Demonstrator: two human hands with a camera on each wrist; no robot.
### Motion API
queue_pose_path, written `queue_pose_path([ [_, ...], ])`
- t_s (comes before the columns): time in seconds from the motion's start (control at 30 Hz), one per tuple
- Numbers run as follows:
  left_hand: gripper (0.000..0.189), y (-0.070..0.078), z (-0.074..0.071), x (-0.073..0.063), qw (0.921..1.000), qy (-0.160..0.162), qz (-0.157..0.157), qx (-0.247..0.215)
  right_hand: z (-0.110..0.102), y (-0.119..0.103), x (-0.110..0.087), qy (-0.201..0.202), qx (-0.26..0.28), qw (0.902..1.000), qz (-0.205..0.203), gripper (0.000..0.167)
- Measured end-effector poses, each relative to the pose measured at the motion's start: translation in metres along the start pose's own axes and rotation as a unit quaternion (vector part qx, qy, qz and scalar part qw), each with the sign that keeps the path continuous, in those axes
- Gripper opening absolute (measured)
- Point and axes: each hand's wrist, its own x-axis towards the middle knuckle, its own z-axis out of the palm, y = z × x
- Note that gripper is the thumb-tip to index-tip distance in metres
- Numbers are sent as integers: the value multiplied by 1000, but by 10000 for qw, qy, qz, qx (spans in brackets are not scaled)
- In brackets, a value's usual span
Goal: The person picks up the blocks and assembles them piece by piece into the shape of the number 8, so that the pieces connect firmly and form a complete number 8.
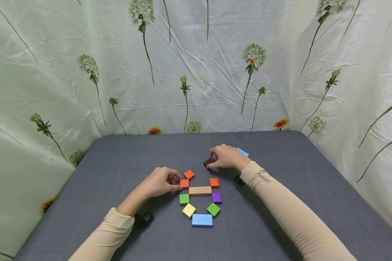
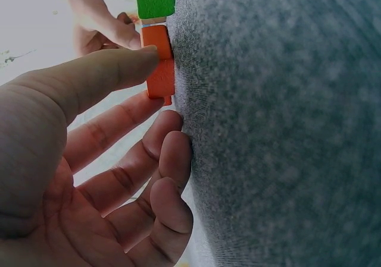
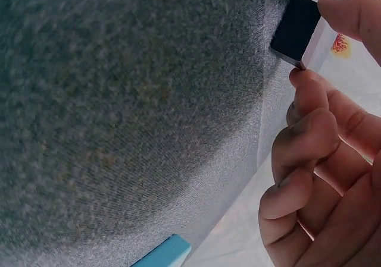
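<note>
On the left of a ring of wooden blocks, my left hand [image 1: 160, 182] pinches an orange square block [image 1: 184, 184] between thumb and index finger; the other fingers curl loosely. Another orange block [image 1: 189, 174] lies turned just behind it. My right hand [image 1: 227, 157] is farther back, pinching a dark, nearly black block [image 3: 296, 29] by its edges with thumb and index finger. In front of the left hand lies a green block [image 1: 184, 199]. A long tan block [image 1: 200, 191] runs across the ring toward a third orange block [image 1: 214, 183].
The ring's near part has a yellow block [image 1: 189, 210], a blue rectangular block [image 1: 202, 220], a second green block [image 1: 213, 209] and a purple block [image 1: 216, 198]. Another blue block [image 1: 243, 152] lies behind the right wrist. Grey cloth [image 1: 134, 152] covers the table, with a flowered curtain behind.
</note>
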Motion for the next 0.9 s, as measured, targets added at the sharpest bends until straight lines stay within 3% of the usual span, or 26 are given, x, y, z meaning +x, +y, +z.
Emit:
queue_pose_path([
  [0.37, 20, 2, 0, 1, 9998, -21, -184, -17, 0, 5, -2, 35, 271, 9994, -202, 25],
  [0.9, 20, 1, 0, 1, 9999, 0, -169, 1, -2, 4, -12, -254, 724, 9948, -673, 22],
])
